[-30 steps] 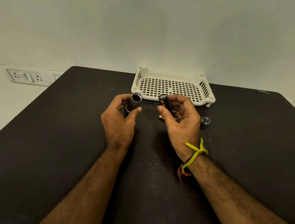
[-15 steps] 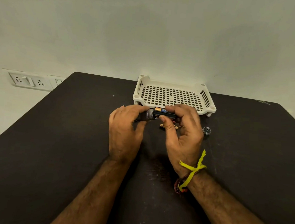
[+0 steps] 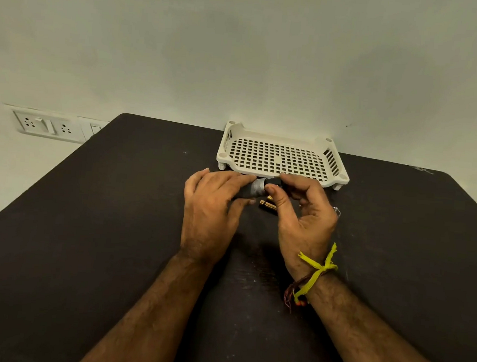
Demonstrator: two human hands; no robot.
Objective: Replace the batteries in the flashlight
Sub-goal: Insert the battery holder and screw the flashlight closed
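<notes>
Mid-insertion: left hand (image 3: 211,207) grips flashlight body (image 3: 255,188), right hand (image 3: 303,214) pinches battery (image 3: 273,181) nearly seated. Spare batteries (image 3: 267,204) below hands; cap unattached, likely.

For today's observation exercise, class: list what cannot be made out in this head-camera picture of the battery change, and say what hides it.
- Flashlight, head view: most of the body hidden by the left hand.
- Battery: nearly all covered by the right hand; how far in, unclear.
- Batteries on table: partly behind the right thumb; count unclear.
- Spring cap: mostly hidden behind the right hand.
</notes>
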